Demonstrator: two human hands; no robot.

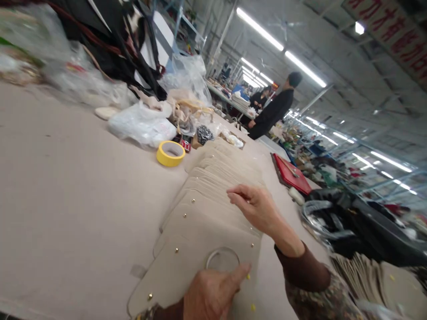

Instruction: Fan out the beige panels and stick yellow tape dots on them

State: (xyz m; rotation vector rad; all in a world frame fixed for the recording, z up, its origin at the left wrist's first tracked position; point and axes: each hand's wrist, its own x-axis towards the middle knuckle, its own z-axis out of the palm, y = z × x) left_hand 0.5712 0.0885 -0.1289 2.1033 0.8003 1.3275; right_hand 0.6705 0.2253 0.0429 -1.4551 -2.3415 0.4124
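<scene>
Beige flat panels (200,240) lie overlapped in a long row on the table, with small gold rivets along their edges. Over the nearest panel, my left hand (211,291) is curled at the lower edge of a thin round ring (223,250), its index finger stretched towards a small yellow mark (248,276). A second yellow mark (253,307) shows lower on the same panel. My right hand (255,206) is above the row's right side, thumb and fingers drawn together. Whatever is between those fingertips, if anything, is too small to make out.
Yellow tape (170,154) stands left of the row's far end, near plastic bags (143,122). On the right are a red folder (292,173), a black bag (360,222) and another stack of beige panels (380,282). A person (275,109) stands farther back.
</scene>
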